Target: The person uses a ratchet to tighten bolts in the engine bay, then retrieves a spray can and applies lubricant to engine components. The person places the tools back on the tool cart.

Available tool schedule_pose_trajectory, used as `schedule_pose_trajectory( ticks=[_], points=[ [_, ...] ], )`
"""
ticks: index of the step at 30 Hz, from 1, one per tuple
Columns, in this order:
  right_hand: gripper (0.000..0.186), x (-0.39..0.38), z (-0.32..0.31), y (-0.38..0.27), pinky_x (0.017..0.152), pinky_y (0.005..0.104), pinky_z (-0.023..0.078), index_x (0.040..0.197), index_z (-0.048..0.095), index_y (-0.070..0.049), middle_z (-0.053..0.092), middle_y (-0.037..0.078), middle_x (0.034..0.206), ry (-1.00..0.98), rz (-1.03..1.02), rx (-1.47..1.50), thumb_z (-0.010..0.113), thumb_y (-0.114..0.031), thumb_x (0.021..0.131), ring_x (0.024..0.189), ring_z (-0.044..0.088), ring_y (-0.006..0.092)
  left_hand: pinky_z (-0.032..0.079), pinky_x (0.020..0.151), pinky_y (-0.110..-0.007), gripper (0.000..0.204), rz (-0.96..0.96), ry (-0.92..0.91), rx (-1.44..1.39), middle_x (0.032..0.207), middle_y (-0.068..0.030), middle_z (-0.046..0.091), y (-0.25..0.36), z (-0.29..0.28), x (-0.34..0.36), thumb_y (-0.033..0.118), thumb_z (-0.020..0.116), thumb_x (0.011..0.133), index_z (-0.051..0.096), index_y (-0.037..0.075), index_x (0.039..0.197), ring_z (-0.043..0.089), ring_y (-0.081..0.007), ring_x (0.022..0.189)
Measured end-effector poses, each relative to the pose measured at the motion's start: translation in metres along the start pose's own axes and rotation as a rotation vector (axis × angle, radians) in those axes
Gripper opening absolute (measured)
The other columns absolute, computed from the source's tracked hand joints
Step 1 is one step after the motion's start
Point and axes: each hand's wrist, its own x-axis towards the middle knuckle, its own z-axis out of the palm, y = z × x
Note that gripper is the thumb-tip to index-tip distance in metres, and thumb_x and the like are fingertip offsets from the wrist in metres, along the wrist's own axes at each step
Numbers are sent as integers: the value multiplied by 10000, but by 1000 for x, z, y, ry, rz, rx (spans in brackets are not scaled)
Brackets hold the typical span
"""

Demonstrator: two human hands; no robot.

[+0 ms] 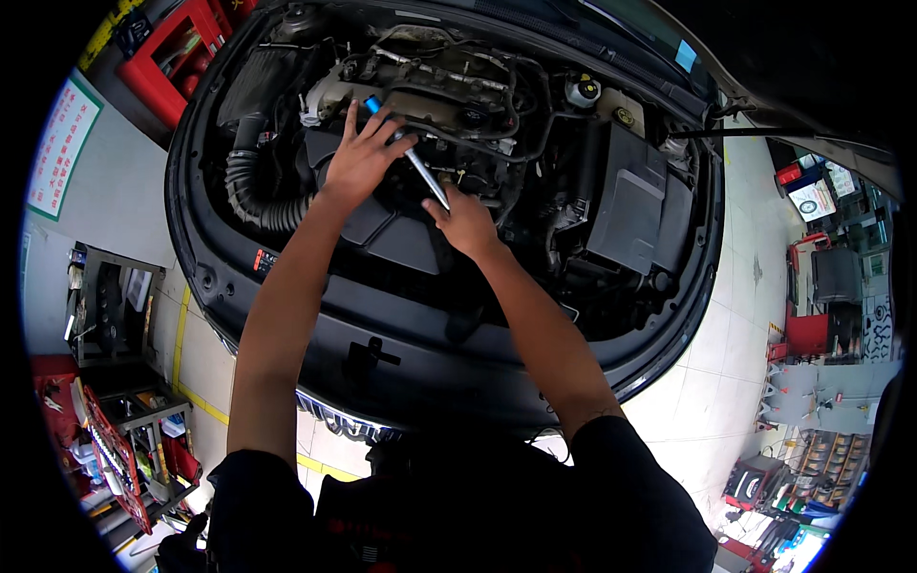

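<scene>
A long silver bar tool (pixel 417 164) with a blue fitting (pixel 373 105) at its upper end lies diagonally over the engine (pixel 444 72). My left hand (pixel 361 153) is spread at that upper end, fingers apart and fingertips on or just over the tool; its thumb is hidden. My right hand (pixel 463 218) is closed around the lower end of the bar, below and right of my left hand. A ribbed black air hose (pixel 250 201) runs left of my hands, and a black cover (pixel 382 229) lies beneath them.
The car's front edge (pixel 478 372) arcs below my forearms. A black box (pixel 621 220) fills the bay's right. A prop rod (pixel 793 134) crosses at upper right. A red cabinet (pixel 167 67), tool cart (pixel 134 449) and equipment shelves (pixel 821 449) stand around the car.
</scene>
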Motion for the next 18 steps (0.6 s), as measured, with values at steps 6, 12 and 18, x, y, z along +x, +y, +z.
schedule_pose_trajectory(
  ticks=[6,12,18],
  points=[
    [321,34,8,-9,468,415,479,921,557,17,598,135,643,233,272,743,619,-273,1044,495,626,286,276,1214,-567,429,-536,301,-533,1374,-115,575,49,35,-9,225,647,982,558,109,1385,506,-353,1339],
    [323,33,2,-13,374,377,411,991,491,30,471,64,600,537,373,971,565,-273,1074,374,470,186,252,1236,-564,243,-439,74,-344,1128,-87,683,80,82,-73,265,612,960,722,63,1039,575,-275,1236],
    [498,32,-23,-14,374,382,388,756,487,-12,467,71,509,97,305,594,572,-393,1065,358,495,201,268,1235,-553,175,-456,165,-361,1116,-79,674,82,86,-73,188,626,895,714,62,980,560,-266,1246]
  ],
)
